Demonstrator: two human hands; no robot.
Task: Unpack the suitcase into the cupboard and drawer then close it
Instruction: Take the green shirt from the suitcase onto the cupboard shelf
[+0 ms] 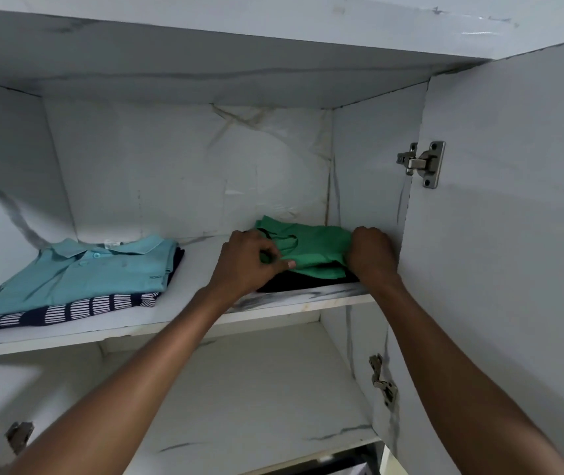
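A folded green polo shirt [311, 246] lies on a dark garment [294, 284] at the right end of the cupboard's upper shelf [205, 315]. My left hand [249, 260] pinches the green shirt's near left edge. On its right edge my right hand [371, 252] grips the cloth with curled fingers. At the shelf's left end a light blue polo shirt [82, 272] sits folded on a navy-and-white striped garment [78, 308]. The suitcase and the drawer are out of view.
The white marble-patterned cupboard stands open, its right door [513, 234] swung out on metal hinges [423, 162]. A lower shelf [239, 406] runs under my forearms. The gap between the two stacks is bare shelf.
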